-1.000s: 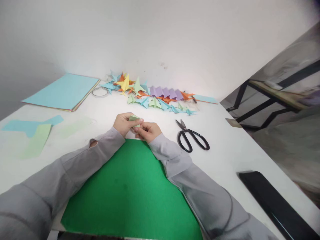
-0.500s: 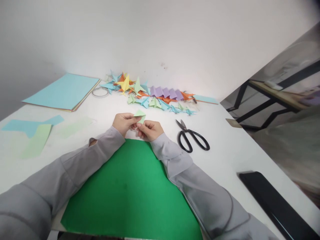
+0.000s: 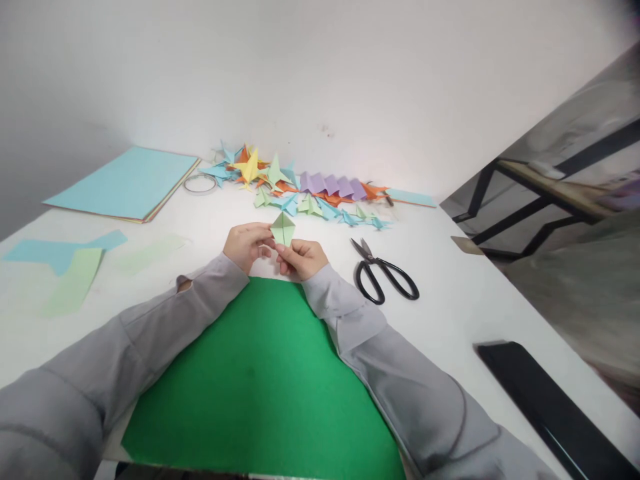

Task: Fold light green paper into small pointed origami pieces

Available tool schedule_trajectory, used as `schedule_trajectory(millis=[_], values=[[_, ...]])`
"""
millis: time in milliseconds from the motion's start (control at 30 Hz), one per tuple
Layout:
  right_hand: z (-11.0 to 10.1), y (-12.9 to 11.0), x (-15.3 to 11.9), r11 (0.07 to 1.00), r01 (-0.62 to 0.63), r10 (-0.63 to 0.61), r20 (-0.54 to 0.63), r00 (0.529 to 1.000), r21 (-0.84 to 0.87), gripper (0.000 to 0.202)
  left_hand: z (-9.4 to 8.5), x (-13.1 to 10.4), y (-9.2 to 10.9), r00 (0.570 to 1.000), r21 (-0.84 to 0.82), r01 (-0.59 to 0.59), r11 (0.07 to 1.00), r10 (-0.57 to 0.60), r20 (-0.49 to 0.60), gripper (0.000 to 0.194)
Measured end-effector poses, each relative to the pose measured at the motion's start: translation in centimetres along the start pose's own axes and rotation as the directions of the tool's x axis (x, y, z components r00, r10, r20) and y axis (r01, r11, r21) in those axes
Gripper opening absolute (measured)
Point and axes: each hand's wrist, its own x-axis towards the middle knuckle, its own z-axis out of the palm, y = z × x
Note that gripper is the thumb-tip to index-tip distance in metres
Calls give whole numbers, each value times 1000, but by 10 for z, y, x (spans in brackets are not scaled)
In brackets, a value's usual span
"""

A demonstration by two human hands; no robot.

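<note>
A small light-green piece of folded paper (image 3: pixel 283 230) is held up above the far edge of a green sheet. It is kite-shaped, with a crease line down its middle. My right hand (image 3: pixel 304 259) pinches its lower tip between thumb and fingers. At the paper's left corner are the curled fingertips of my left hand (image 3: pixel 247 245), closed against its edge; part of that grip is hidden behind the paper. The green sheet (image 3: pixel 265 373) lies under my forearms. Scissors (image 3: pixel 383 272) with black handles rest to the right of my right hand, blades slightly apart.
Folded paper figures (image 3: pixel 275 175) in several colours line the wall, with a purple pleated strip (image 3: pixel 333 185) among them. A tape roll (image 3: pixel 200 184) and a stack of coloured paper (image 3: pixel 125 183) lie at left. Paper scraps (image 3: pixel 75 283) are nearer. A black object (image 3: pixel 555 407) lies at right.
The folded paper has been turned upright and opened out into a kite shape facing me. My left thumb has come off its front; my right hand still pinches the lower part.
</note>
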Motion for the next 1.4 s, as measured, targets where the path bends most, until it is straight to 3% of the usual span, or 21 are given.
schedule_trajectory(millis=[133,367,667,800,1000,1167,1267,1400], values=[[1,-1,-1,1000,-18,18,20,1000,6,47,1,1,4,994,-83,110,990,-110,12,25],[0,0,-1,999,-25,27,57,998,-34,41,2,-1,-3,998,110,-21,994,14,65,28],[0,-12,-8,997,5,2,100,995,-71,43,-3,3,-10,991,217,-123,968,132,-28,23],[1,-2,-3,997,-14,18,63,998,-76,50,-4,3,-11,987,268,-142,953,155,-29,26],[1,6,1,998,-46,50,119,992,-34,52,-3,2,-10,992,255,-108,961,121,-37,33],[-1,1,-3,977,66,-28,188,982,-201,49,-4,1,-9,995,333,-104,937,98,35,32],[-1,1,-4,906,191,-104,239,965,-377,46,-5,0,-9,999,314,-47,948,40,29,30],[0,1,-4,827,247,-125,264,957,-505,43,-3,-2,-8,1000,292,10,956,-16,21,30]])
